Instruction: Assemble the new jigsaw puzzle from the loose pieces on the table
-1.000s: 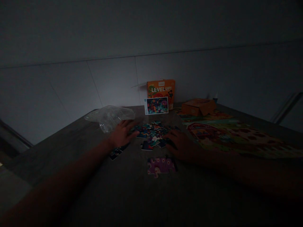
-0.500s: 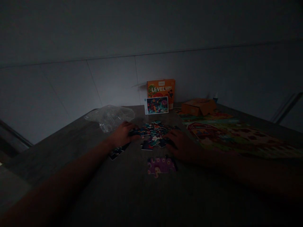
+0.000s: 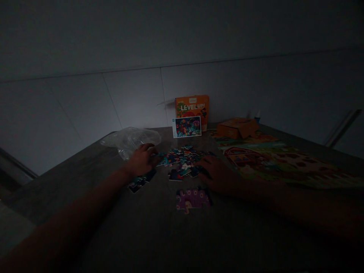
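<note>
A heap of colourful jigsaw pieces (image 3: 184, 157) lies mid-table. At its left edge is my left hand (image 3: 142, 161), fingers apart, with no piece visible in it; beneath and beside the wrist are several dark pieces (image 3: 139, 182). My right hand (image 3: 213, 170) rests at the heap's right side, fingers stretched over the nearest pieces, and nothing shows in its grasp. Nearer to me lies a joined purple puzzle section (image 3: 193, 199) with ring shapes along its top. The light is dim, so fingertip contact is hard to make out.
Behind the heap a picture card (image 3: 187, 127) leans against an orange "LEVEL UP!" box (image 3: 192, 104). A clear plastic bag (image 3: 127, 140) lies at the back left. On the right are an orange carton (image 3: 237, 128) and a large farm-scene puzzle (image 3: 273, 161). A wall stands behind.
My left hand has moved a little left and away from the heap, uncovering pieces at its left edge. My right hand stays almost where it was.
</note>
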{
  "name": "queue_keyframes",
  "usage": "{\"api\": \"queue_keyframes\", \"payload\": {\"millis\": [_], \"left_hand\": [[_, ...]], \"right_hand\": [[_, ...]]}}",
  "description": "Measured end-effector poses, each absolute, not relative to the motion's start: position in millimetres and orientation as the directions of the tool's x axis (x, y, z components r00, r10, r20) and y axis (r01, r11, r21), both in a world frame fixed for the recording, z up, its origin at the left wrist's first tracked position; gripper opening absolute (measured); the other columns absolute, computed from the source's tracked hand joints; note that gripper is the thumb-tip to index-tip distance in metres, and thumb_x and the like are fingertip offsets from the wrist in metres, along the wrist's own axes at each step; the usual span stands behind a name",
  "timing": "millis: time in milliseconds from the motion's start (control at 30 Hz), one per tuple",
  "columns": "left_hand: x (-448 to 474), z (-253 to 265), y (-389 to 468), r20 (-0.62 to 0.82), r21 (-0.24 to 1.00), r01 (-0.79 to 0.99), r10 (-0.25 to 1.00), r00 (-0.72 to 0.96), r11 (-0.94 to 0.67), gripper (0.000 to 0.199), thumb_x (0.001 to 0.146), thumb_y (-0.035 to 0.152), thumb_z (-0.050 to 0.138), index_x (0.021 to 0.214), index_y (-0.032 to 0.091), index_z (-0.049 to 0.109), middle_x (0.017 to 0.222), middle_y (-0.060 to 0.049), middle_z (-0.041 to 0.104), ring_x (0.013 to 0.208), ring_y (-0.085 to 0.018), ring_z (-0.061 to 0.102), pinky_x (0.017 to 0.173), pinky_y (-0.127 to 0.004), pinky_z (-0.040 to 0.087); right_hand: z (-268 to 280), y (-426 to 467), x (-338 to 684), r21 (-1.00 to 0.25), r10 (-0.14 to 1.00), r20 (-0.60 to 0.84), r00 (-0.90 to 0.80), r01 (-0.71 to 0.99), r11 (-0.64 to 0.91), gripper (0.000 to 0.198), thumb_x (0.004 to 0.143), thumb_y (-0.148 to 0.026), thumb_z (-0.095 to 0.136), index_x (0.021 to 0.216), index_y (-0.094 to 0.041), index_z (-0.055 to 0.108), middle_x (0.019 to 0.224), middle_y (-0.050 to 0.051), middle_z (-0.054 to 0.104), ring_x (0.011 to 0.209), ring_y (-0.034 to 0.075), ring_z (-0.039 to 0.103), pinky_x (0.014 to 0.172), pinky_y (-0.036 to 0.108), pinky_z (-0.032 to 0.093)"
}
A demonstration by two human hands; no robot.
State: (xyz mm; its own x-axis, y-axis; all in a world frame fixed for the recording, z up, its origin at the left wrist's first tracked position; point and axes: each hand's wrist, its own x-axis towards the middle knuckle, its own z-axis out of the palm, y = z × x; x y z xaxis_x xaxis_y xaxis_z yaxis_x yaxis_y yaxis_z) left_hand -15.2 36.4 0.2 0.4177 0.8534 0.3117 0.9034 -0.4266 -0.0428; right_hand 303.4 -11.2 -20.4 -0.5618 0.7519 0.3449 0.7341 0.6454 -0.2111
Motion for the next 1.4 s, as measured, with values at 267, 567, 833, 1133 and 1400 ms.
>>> {"api": "queue_keyframes", "payload": {"millis": [267, 567, 833, 1133, 1400], "left_hand": [[7.7, -3.6, 32.8, 0.214, -0.033, 0.753, 0.731, 0.648, -0.657, 0.033, 0.095, 0.033, 0.051, 0.121, 0.016, 0.064, 0.123, -0.010, 0.066, 0.115, -0.025, 0.058, 0.104, -0.037, 0.043], [-21.3, 27.7, 29.0, 0.314, -0.173, 0.774, 0.710, 0.630, -0.609, 0.031, 0.086, 0.035, 0.058, 0.106, 0.017, 0.072, 0.099, -0.011, 0.070, 0.100, -0.030, 0.059, 0.092, -0.044, 0.046], [-16.8, -3.9, 35.8, 0.209, 0.034, 0.777, 0.764, 0.610, -0.629, 0.053, 0.095, 0.046, 0.050, 0.139, 0.018, 0.052, 0.141, -0.015, 0.051, 0.130, -0.031, 0.048, 0.109, -0.045, 0.040], [-13.1, -0.6, 35.1, 0.195, 0.133, 0.726, 0.736, 0.648, -0.675, 0.038, 0.094, 0.036, 0.053, 0.127, 0.019, 0.062, 0.124, -0.012, 0.059, 0.115, -0.025, 0.059, 0.103, -0.037, 0.047], [-0.4, -8.1, 32.2, 0.266, 0.081, 0.642, 0.637, 0.723, -0.762, 0.038, 0.096, 0.033, 0.054, 0.132, 0.023, 0.060, 0.143, -0.012, 0.047, 0.133, -0.030, 0.046, 0.110, -0.047, 0.042]], "right_hand": [[-21.5, -11.0, 304.7, -0.176, 0.725, 0.382, -0.573, 0.725, 0.666, 0.031, 0.091, -0.022, 0.055, 0.119, -0.013, 0.065, 0.115, 0.017, 0.062, 0.108, 0.029, 0.057, 0.092, 0.046, 0.048], [-23.1, -10.5, 305.1, -0.181, 0.723, 0.381, -0.577, 0.720, 0.670, 0.033, 0.092, -0.022, 0.054, 0.121, -0.011, 0.063, 0.116, 0.018, 0.061, 0.111, 0.030, 0.056, 0.094, 0.047, 0.047], [-21.4, -10.7, 304.7, -0.166, 0.719, 0.380, -0.581, 0.722, 0.671, 0.032, 0.091, -0.022, 0.054, 0.119, -0.011, 0.064, 0.115, 0.018, 0.062, 0.107, 0.029, 0.057, 0.092, 0.047, 0.047], [-22.9, -9.7, 305.4, -0.188, 0.732, 0.362, -0.577, 0.724, 0.664, 0.034, 0.091, -0.022, 0.054, 0.122, -0.011, 0.063, 0.117, 0.018, 0.061, 0.109, 0.030, 0.056, 0.093, 0.049, 0.046], [-23.0, -10.3, 304.2, -0.177, 0.737, 0.367, -0.568, 0.735, 0.655, 0.032, 0.092, -0.023, 0.054, 0.120, -0.012, 0.064, 0.117, 0.017, 0.061, 0.109, 0.029, 0.057, 0.093, 0.046, 0.047]]}}
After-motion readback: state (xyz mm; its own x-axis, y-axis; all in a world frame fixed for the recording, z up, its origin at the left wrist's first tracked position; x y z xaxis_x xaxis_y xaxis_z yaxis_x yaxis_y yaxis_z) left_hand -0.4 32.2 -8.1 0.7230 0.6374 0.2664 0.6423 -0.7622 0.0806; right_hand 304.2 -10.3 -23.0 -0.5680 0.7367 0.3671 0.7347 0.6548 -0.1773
